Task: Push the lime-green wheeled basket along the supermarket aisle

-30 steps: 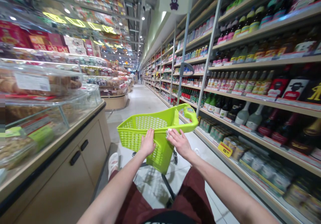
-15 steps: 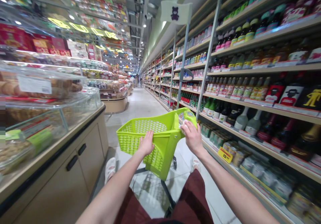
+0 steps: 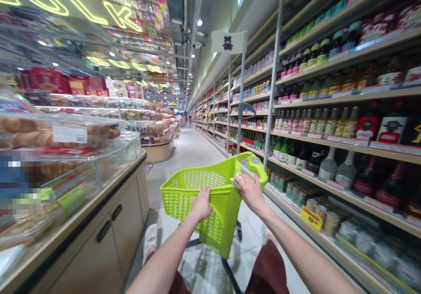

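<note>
A lime-green shopping cart (image 3: 219,224) with a perforated plastic basket stands turned sideways between my legs. My left hand (image 3: 201,204) lies over the near rim of its basket, fingers together and hooked on the edge. At the right end, my right hand (image 3: 250,192) is closed on the cart beside the green handle (image 3: 258,169). A small white bit shows at the right fingertips; I cannot make out what it is. From the cart rises a grey pole (image 3: 241,79) carrying a white flag with a bear (image 3: 228,42). The basket's floor is hidden.
Shelves of bottles (image 3: 315,123) and cans line the right side, with a yellow price tag (image 3: 311,217) low down. On the left runs a wooden counter (image 3: 128,206) with clear food bins. Between them a tiled aisle (image 3: 187,147) stretches ahead.
My view has tilted up and turned slightly left, so the cart and both hands sit lower and further right. My right hand has shifted slightly left along the cart. My left hand stays on the rim.
</note>
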{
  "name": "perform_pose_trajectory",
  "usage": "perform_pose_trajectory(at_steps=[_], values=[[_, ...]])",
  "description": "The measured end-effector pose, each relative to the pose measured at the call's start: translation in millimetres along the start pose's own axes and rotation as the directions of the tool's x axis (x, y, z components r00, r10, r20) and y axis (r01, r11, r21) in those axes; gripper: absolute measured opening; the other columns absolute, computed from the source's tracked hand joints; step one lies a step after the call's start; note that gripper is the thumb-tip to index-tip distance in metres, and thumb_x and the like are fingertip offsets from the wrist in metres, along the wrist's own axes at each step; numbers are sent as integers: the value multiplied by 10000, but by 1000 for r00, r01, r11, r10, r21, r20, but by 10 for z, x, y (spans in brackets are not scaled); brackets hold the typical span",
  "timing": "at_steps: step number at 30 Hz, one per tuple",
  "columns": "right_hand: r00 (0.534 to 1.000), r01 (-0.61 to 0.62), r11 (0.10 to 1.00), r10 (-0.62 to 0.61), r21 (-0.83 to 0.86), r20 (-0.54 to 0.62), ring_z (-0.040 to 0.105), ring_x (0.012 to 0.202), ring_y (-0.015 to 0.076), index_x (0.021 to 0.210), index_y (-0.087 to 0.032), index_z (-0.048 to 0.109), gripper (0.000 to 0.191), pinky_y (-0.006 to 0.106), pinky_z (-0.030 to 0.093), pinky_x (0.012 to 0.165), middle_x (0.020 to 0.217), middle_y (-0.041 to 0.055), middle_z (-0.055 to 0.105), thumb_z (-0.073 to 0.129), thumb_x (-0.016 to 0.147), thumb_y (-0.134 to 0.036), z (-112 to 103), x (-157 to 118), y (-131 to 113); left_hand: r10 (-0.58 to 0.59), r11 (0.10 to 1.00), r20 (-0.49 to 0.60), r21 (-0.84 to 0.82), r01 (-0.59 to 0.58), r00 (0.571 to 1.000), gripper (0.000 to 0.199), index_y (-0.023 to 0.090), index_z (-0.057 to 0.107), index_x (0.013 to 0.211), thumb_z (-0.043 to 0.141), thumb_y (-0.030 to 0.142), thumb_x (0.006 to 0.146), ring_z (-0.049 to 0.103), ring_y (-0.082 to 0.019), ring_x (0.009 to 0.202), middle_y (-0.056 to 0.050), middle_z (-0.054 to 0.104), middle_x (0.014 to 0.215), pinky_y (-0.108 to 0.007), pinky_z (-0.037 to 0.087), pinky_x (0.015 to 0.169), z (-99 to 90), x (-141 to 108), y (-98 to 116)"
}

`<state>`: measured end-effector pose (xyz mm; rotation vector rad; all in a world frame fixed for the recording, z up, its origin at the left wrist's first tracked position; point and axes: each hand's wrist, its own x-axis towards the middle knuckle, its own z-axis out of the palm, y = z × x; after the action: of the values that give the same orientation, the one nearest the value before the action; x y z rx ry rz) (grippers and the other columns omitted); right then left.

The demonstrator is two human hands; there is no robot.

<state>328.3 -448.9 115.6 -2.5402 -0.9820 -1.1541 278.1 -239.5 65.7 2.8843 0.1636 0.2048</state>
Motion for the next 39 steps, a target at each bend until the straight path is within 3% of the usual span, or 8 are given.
perform_pose_trajectory(at_steps=[3, 6, 15, 22, 25, 33, 36, 39], values=[[988, -130, 989, 124, -66, -95, 477, 1049, 221, 1080, -231, 511, 342, 520, 142, 962, 1165, 81, 528, 340, 820, -91, -169, -87, 301, 10, 1000, -14, 2, -10, 1000, 780, 133, 164, 1341, 481, 230, 635, 124, -240, 1303, -85, 131, 1429, -498, 175, 1022, 2, -30, 40], [978, -171, 980, 156, -104, -135, 465, 1068, 232, 1072, -224, 523, 329, 515, 154, 965, 1165, 94, 527, 362, 812, -105, -214, -147, 345, 15, 1000, -27, 3, -15, 1000, 765, 137, 182, 1337, 475, 230, 637, 130, -242, 1301, -84, 146, 1427, -488, 177, 1023, 22, -57, 113], [993, 49, 998, -53, 31, 107, 429, 1104, 207, 1011, -250, 538, 241, 455, 235, 954, 1163, 70, 525, 390, 846, -157, 288, -47, -414, 93, 996, -54, 17, -92, 994, 706, 200, 227, 1319, 463, 211, 654, 161, -215, 1296, -46, 212, 1414, -491, 141, 1035, 80, -90, 218], [984, -152, 987, 156, -45, 90, 484, 1032, 227, 1042, -243, 542, 301, 534, 140, 948, 1146, 84, 537, 315, 861, -163, -30, -10, 204, -8, 1000, -68, 24, 9, 998, 677, 179, 238, 1308, 442, 170, 663, 174, -209, 1292, -60, 218, 1411, -507, 157, 1025, 113, -114, 36], [974, -210, 975, 214, -68, 73, 515, 966, 232, 1013, -222, 560, 294, 506, 162, 939, 1055, 96, 578, 317, 854, -170, -88, 26, 274, -14, 1000, -72, 15, 15, 997, 665, 180, 253, 1302, 449, 171, 666, 176, -211, 1291, -67, 224, 1409, -485, 169, 1028, 132, -94, 31], [970, -31, 994, 6, 102, 241, 510, 941, 176, 1029, -243, 522, 295, 416, 203, 949, 966, 57, 592, 336, 831, -126, 338, 59, -435, 8, 1000, -85, 27, -5, 996, 636, 170, 295, 1283, 460, 197, 669, 242, -222, 1266, -73, 296, 1380, -467, 187, 1027, 130, -78, -1], [965, -13, 989, -27, 147, 262, 501, 995, 186, 1196, -221, 412, 412, 424, 195, 961, 1039, 81, 585, 351, 804, -112, 417, 86, -536, 19, 999, -187, -43, -27, 982, 612, 140, 287, 1286, 432, 203, 695, 265, -213, 1257, -90, 325, 1362, -444, 189, 1036, 68, -42, 60], [959, -58, 983, 7, 174, 283, 500, 1023, 210, 1299, -165, 283, 534, 470, 151, 980, 1107, 123, 565, 376, 775, -125, 411, 120, -502, 111, 974, -278, -161, -160, 954, 541, 138, 299, 1285, 353, 194, 750, 260, -166, 1261, -68, 327, 1364, -370, 202, 1046, -19, 44, 266]])
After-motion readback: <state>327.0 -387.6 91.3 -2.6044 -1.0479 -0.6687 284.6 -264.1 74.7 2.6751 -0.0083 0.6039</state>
